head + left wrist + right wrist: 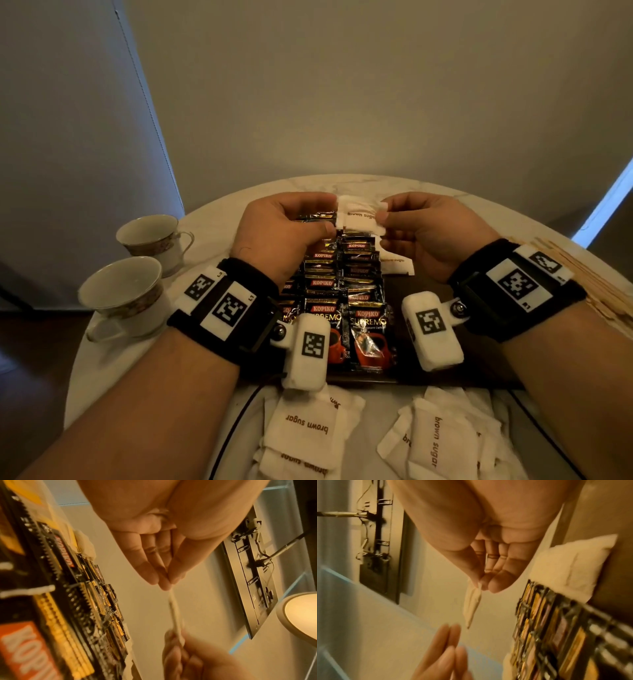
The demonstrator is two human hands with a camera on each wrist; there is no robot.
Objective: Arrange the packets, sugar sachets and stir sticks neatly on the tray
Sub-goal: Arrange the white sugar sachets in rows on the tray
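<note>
Bare forearms; 2 black wristbands (pixel 236 308) bearing white fiducial-marker blocks (pixel 310 349).

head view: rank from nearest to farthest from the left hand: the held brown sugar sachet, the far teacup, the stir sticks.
1. held brown sugar sachet: pinched by the left hand at its left edge, above the tray's far end.
2. far teacup: on the table, left of that hand.
3. stir sticks: at the table's right edge, beyond the right hand.
</note>
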